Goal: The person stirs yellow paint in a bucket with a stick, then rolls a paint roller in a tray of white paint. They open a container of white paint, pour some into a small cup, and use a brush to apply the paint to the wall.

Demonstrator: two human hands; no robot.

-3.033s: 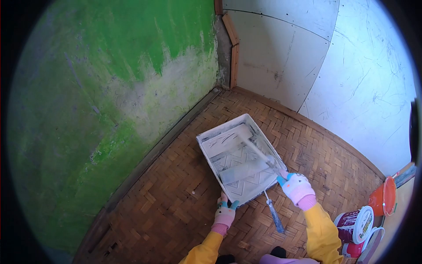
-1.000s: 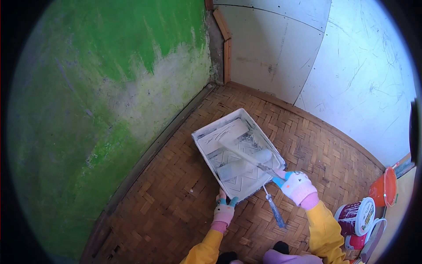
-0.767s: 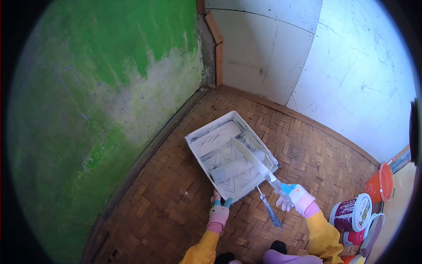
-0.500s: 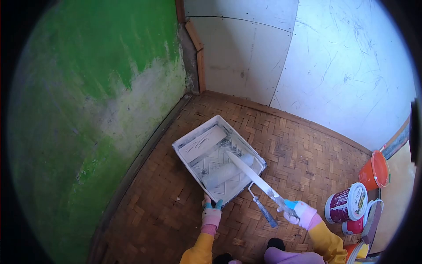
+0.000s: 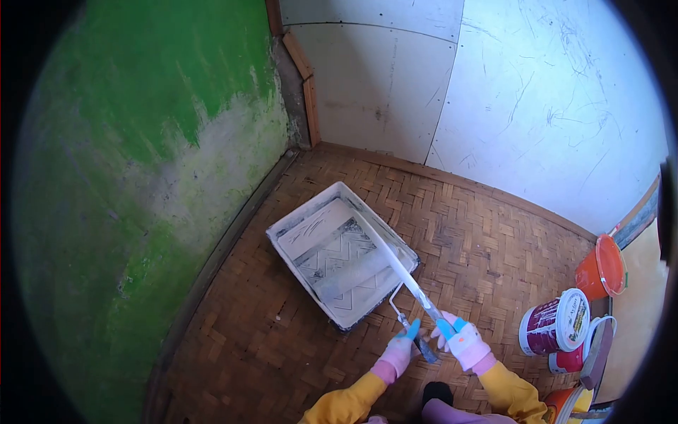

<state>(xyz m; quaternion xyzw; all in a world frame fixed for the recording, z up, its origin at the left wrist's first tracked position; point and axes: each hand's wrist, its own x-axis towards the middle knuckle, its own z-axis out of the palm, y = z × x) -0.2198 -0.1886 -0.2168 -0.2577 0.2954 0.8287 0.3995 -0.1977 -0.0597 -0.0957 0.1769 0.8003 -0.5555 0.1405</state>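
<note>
From where I stand, it's a room being painted: a paint tray (image 5: 308, 288) on the woven floor (image 5: 240, 346), paint buckets (image 5: 554, 324) nearby. The green wall (image 5: 176, 92) is patchy and half-coated.

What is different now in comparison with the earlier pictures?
The left hand has let go of the tray's near corner and moved right to the roller's handle; its grip there is unclear. The right hand still holds the long pale stick. The roller stays in the tray.
</note>
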